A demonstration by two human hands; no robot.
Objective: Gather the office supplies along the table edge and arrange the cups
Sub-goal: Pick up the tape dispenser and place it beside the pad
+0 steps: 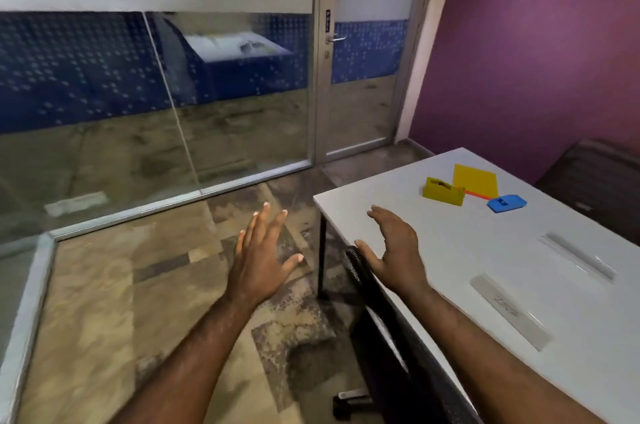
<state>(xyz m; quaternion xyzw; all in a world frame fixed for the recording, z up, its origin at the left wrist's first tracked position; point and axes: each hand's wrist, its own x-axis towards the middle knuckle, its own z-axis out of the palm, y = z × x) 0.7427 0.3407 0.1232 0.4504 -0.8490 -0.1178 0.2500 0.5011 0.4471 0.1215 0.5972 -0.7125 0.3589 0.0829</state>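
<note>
Hands reaching forward empty: left hand [258,259] hovering off the table's left edge with fingers spread wide, right hand [393,250] hanging open above the white table [467,250] near that edge. Yellow tape dispenser [443,191], yellow sheet [476,179] and blue sharpener-like piece [506,203] lying clustered near the far edge, two clear rulers [576,256] resting nearer the right edge.

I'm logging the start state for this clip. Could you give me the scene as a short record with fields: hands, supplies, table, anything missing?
left hand: left hand open, fingers spread, over the floor, holding nothing
right hand: right hand open, above the table's near corner, holding nothing
table: white table
supplies: yellow tape dispenser, yellow sheet, blue item, clustered at the far end
rulers: two clear rulers lying apart, nearer the camera
chair: black chair against the table edge
cups: none in view
</note>
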